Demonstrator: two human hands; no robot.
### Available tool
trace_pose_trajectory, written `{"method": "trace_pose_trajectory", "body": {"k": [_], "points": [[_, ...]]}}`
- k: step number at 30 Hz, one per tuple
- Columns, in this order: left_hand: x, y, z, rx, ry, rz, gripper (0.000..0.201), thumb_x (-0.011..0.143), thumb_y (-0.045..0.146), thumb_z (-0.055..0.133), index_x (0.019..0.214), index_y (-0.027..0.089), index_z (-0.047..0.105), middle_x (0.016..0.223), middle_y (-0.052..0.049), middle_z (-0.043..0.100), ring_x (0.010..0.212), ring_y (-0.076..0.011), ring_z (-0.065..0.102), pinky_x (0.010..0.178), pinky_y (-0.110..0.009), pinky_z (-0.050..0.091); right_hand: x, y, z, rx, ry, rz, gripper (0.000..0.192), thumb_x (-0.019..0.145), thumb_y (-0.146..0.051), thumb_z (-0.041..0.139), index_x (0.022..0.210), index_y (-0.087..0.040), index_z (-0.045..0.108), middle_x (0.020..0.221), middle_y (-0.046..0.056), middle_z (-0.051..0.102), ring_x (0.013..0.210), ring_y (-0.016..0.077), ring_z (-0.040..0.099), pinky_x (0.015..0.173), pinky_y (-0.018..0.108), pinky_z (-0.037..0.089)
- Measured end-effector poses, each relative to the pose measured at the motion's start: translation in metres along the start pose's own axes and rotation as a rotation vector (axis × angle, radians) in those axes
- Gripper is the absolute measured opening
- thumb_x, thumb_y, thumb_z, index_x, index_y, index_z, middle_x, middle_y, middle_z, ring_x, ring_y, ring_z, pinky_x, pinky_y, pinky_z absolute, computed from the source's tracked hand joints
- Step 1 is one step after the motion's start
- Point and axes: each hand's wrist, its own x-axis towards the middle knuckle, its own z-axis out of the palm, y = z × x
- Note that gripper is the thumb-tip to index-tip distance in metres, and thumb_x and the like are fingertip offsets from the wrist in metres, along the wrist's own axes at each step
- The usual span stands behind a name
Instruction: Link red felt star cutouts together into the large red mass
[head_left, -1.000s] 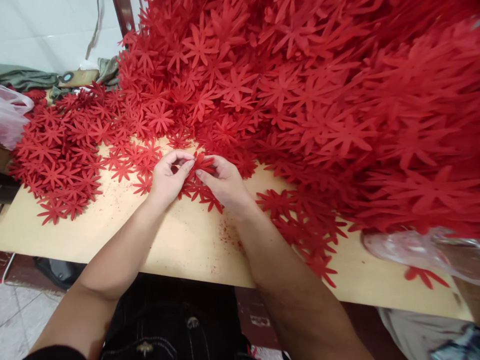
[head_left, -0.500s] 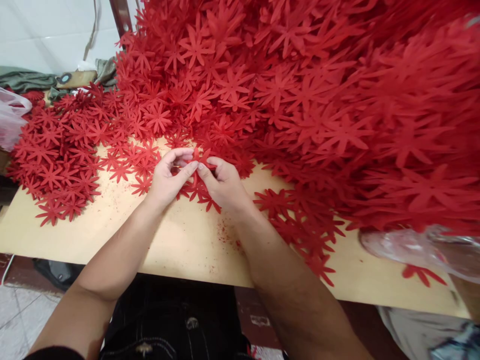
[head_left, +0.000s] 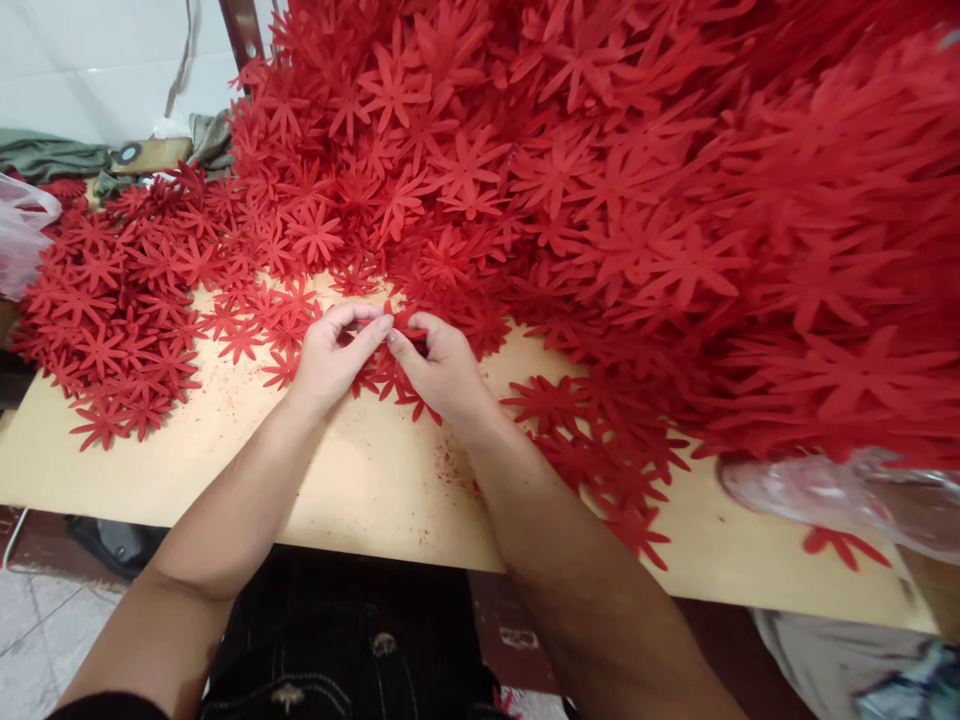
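Note:
My left hand (head_left: 330, 355) and my right hand (head_left: 442, 368) meet fingertip to fingertip over the wooden table (head_left: 360, 480). Between their thumbs and forefingers they pinch a small red flower-shaped cutout (head_left: 401, 322). Several loose red cutouts (head_left: 390, 385) lie on the table under and around both hands. A huge heap of the same red cutouts (head_left: 600, 200) rises right behind my hands and fills the right side of the view.
A flatter spread of red cutouts (head_left: 120, 300) covers the table's left part. A clear plastic bag (head_left: 840, 495) lies at the right under the heap, another bag (head_left: 22, 240) at the far left edge. Green cloth (head_left: 52, 160) lies at the back left.
My hands have drawn closer together and shifted slightly toward the heap; the cutout, first spread in my right hand, is now pinched between both hands' fingertips.

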Motion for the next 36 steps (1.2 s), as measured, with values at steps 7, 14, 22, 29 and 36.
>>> {"method": "trace_pose_trajectory", "body": {"k": [7,14,22,29,36], "points": [[0.000,-0.002,0.000,0.058,0.020,0.030,0.020,0.067,0.034,0.073,0.072,0.016,0.066,0.075,-0.001,0.064,0.071,-0.0096,0.057,0.071,-0.023,0.046,-0.002,0.000,0.002,0.006,-0.063,0.003,0.021,0.078,-0.032,0.055,0.066,-0.019,0.044,0.059,-0.004,0.044,0.054,0.0076,0.037,0.053,0.025,0.030],[0.002,-0.002,-0.002,0.045,0.026,0.053,0.027,0.068,0.042,0.071,0.071,0.016,0.064,0.072,0.000,0.063,0.068,-0.0084,0.056,0.071,-0.023,0.046,0.000,-0.005,0.000,0.040,-0.082,0.038,0.024,0.077,-0.027,0.057,0.061,-0.020,0.041,0.055,-0.006,0.040,0.051,0.0066,0.035,0.053,0.024,0.031],[0.002,-0.003,-0.001,0.038,0.081,0.039,0.022,0.069,0.036,0.071,0.070,0.017,0.061,0.071,0.001,0.062,0.069,-0.0095,0.057,0.072,-0.024,0.047,-0.002,-0.003,0.001,0.130,-0.149,0.027,0.018,0.075,-0.033,0.060,0.072,-0.018,0.050,0.064,-0.003,0.051,0.058,0.0085,0.046,0.056,0.024,0.039],[0.020,-0.012,-0.029,-0.172,0.292,0.017,0.025,0.076,0.041,0.064,0.072,0.020,0.050,0.068,0.003,0.061,0.063,-0.0069,0.057,0.069,-0.022,0.049,-0.005,-0.003,0.002,0.179,-0.266,0.051,0.017,0.075,-0.032,0.060,0.074,-0.018,0.049,0.067,-0.001,0.054,0.060,0.0090,0.050,0.057,0.024,0.043],[0.019,-0.017,-0.025,-0.125,0.206,0.012,0.030,0.068,0.034,0.073,0.090,0.020,0.058,0.082,0.000,0.065,0.079,-0.0109,0.062,0.077,-0.025,0.050,0.001,0.004,0.003,0.293,-0.121,0.094,0.018,0.069,-0.029,0.064,0.082,-0.019,0.057,0.077,0.001,0.061,0.069,0.0113,0.056,0.071,0.029,0.048]]}}
